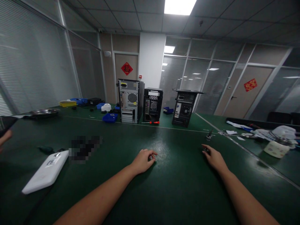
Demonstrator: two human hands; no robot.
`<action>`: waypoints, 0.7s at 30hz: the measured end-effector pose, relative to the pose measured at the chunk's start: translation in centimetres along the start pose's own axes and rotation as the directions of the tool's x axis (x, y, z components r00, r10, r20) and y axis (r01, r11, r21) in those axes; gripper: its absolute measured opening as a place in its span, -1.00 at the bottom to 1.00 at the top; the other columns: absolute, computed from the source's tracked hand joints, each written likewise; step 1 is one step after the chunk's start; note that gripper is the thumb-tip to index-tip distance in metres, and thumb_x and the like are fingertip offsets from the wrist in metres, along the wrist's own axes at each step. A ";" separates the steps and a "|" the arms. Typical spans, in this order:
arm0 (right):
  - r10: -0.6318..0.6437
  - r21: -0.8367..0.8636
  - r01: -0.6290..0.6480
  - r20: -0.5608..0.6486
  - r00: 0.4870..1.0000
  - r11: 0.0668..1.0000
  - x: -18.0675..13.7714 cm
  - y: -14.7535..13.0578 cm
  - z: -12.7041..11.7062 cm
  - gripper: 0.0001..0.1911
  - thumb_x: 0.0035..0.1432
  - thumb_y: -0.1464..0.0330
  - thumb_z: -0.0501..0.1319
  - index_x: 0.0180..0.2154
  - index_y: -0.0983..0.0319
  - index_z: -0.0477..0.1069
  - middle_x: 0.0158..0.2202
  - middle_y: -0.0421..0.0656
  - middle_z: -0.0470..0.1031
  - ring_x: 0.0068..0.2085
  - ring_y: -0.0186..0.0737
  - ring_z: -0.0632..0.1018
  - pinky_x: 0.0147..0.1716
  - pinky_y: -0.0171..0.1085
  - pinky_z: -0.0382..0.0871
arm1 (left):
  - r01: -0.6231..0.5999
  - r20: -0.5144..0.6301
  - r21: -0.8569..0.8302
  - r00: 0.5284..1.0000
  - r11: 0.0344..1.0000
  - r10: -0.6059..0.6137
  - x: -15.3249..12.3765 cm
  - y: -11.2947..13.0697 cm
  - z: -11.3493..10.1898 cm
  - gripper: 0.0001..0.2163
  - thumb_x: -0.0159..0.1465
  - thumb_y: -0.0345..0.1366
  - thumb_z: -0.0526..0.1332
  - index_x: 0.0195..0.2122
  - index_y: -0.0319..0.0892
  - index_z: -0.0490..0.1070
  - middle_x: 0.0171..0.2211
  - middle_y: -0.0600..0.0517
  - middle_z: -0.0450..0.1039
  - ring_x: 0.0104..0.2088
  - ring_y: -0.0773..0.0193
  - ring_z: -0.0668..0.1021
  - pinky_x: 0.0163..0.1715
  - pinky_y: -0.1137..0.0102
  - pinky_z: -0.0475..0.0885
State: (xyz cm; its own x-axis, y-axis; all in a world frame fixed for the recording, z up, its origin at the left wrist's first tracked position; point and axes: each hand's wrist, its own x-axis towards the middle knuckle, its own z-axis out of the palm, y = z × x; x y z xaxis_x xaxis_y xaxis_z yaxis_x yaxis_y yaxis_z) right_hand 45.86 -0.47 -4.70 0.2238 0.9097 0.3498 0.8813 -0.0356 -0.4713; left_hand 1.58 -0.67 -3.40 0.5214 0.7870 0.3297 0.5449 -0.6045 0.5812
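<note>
My left hand point(143, 161) rests on the green tabletop point(173, 187) with its fingers curled round a small, partly metallic thing, too hidden to name. To the right, my right hand point(214, 158) lies low over the table, its fingers bent round a small dark thing that I cannot make out. Just beyond the right fingertips a small shiny metal piece point(209, 135) stands upright on the table. A wide gap of tabletop lies between the two hands.
Three computer cases point(132, 101) stand at the back, with a red-handled screwdriver point(153, 122) before them. Blue trays point(110, 117) sit back left. A white device point(48, 172) lies left; another person's hand point(6, 139) holds something dark. A patterned jar point(277, 148) stands right.
</note>
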 end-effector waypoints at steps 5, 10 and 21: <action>-0.215 0.255 0.196 0.048 0.975 0.947 -2.2 -7.9 1.1 -0.59 0.25 0.20 0.19 0.08 0.18 0.26 0.13 0.05 0.49 0.07 0.01 0.55 0.06 0.01 0.44 | 0.007 0.013 0.028 1.000 1.000 -0.007 -0.1 0.5 -0.4 -0.78 0.30 -0.25 0.24 -0.04 -0.11 0.53 -0.26 0.04 0.59 -0.18 0.17 0.53 -0.06 0.29 0.27; -0.569 0.289 0.519 0.125 0.813 0.804 -6.9 -17.8 2.7 -0.73 0.32 0.31 0.15 0.04 0.14 0.35 0.06 -0.03 0.50 0.06 -0.07 0.53 0.09 -0.01 0.42 | -0.094 0.069 0.098 0.994 0.991 0.088 -0.6 1.9 -0.6 -0.76 0.41 -0.12 0.13 -0.13 -0.10 0.53 -0.26 0.01 0.56 -0.18 0.16 0.51 -0.10 0.28 0.25; -0.719 0.193 0.692 0.211 0.663 0.695 -8.8 -19.5 4.8 -0.59 0.25 0.48 0.18 0.12 0.15 0.31 0.01 -0.07 0.50 0.03 -0.08 0.51 0.05 -0.08 0.42 | -0.184 0.164 0.201 0.975 0.962 0.152 -0.5 2.7 0.2 -0.77 0.46 -0.22 0.01 -0.18 -0.14 0.44 -0.25 -0.03 0.49 -0.20 0.15 0.48 -0.13 0.29 0.26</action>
State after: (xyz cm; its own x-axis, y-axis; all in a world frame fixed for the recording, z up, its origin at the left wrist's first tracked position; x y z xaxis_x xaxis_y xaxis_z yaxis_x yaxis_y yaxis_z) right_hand 24.70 -5.79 -2.46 -0.5727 0.7157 0.3998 0.6874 0.6849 -0.2415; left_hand 2.90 -2.69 -2.19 0.6987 0.6548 0.2881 0.5601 -0.7513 0.3490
